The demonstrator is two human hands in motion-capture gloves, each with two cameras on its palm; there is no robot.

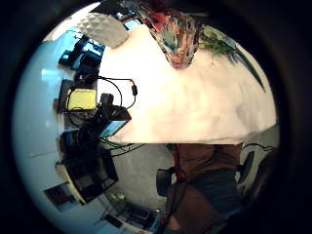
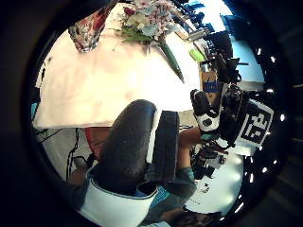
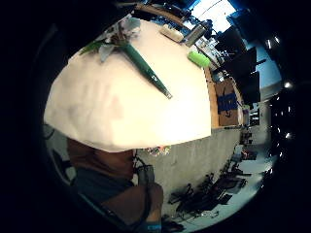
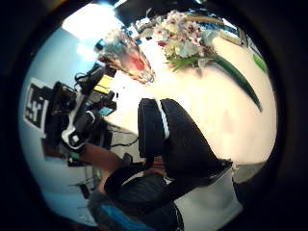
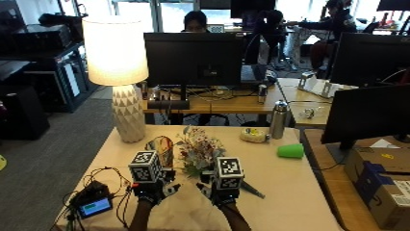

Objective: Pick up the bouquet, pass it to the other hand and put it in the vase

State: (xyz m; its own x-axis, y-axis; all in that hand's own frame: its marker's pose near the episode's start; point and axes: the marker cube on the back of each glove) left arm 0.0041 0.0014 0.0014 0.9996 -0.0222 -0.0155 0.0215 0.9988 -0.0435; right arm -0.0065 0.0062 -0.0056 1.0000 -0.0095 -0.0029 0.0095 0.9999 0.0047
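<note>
Bouquet (image 5: 200, 153) lies on the table (image 5: 282, 187) just beyond both hands, between them, blooms toward the vase (image 5: 161, 146) ahead of the left hand (image 5: 154, 188). It looks light, soft and easily crushed; the green wrapped stem, running past the right hand (image 5: 218, 190), seems the stiff place to grasp. Both hands hover, fingers relaxed, holding nothing. No readable writing shows.

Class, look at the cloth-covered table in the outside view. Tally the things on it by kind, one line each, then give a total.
Lamp: 1
Vase: 1
Bouquet: 1
Metal bottle: 1
Green cup: 1
Tape roll: 1
Small screen device: 1
Total: 7
</note>
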